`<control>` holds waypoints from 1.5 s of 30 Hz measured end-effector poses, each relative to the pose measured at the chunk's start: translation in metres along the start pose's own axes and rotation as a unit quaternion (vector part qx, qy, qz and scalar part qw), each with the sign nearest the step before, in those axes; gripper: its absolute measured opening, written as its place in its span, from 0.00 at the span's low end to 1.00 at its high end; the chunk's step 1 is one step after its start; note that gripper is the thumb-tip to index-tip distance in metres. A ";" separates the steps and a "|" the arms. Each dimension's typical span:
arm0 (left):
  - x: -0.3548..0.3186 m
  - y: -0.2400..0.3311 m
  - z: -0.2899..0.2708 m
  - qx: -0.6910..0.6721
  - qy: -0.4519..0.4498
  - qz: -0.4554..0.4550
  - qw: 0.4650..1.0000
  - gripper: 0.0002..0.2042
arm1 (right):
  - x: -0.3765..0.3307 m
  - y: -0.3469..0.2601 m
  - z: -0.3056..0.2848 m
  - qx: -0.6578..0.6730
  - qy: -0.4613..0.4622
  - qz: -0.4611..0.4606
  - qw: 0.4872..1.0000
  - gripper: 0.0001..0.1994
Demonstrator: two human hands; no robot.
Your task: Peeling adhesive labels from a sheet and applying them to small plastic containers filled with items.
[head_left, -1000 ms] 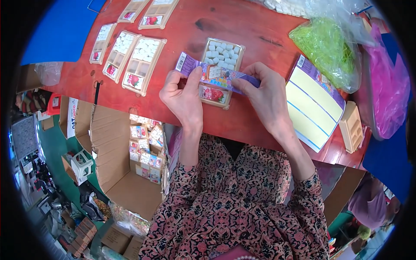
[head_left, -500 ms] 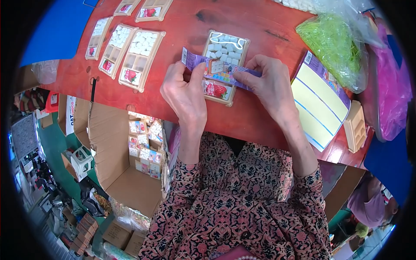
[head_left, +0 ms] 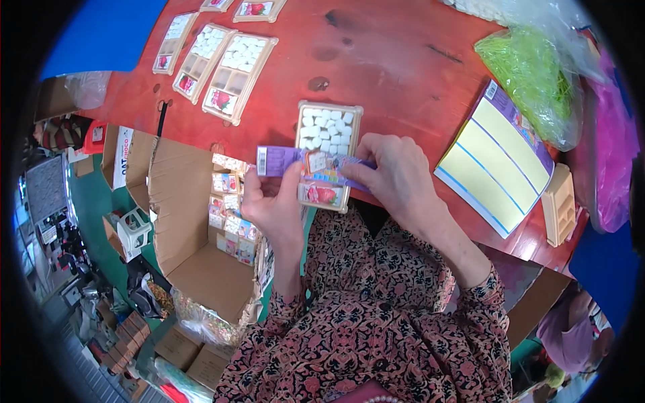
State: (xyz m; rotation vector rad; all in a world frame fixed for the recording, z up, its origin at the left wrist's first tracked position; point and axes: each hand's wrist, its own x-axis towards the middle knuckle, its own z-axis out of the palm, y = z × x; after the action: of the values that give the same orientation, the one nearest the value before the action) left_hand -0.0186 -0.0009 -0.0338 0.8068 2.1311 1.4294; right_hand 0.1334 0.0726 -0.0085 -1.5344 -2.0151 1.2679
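A beige compartment tray (head_left: 359, 124) filled with small white rounded pieces (head_left: 326, 129) sits at the table's near edge, a strawberry picture (head_left: 320, 194) in its near section. Across its middle lies a purple printed paper strip (head_left: 279, 162), stretched between my hands. My left hand (head_left: 274, 208) is closed on the strip's left part, thumb on top. At the other end my right hand (head_left: 400, 178) pinches the strip against the tray's right side. The fingers beneath the tray are hidden.
Several similar trays (head_left: 236, 74) lie at the far left. To the right are a stack of striped yellow sheets (head_left: 500, 168), an upright beige tray (head_left: 557, 208) and a bag of green strands (head_left: 527, 84). Below the table's left side, an open cardboard box (head_left: 185, 228) contains several packed trays.
The tray and strip have come toward me and slightly left, to the table's near edge. Both hands have moved with them, still holding the strip. A white glare on the tray is gone.
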 end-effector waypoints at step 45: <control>-0.031 0.000 -0.030 -0.462 -0.317 -0.051 0.827 0.11 | -0.065 0.020 0.016 0.317 0.006 -0.171 0.933 0.11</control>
State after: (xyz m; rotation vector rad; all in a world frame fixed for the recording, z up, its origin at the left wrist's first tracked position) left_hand -0.0156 -0.0421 -0.0219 0.6123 0.7978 1.5829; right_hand 0.1592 0.0078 -0.0161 -0.8443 -1.5385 1.5367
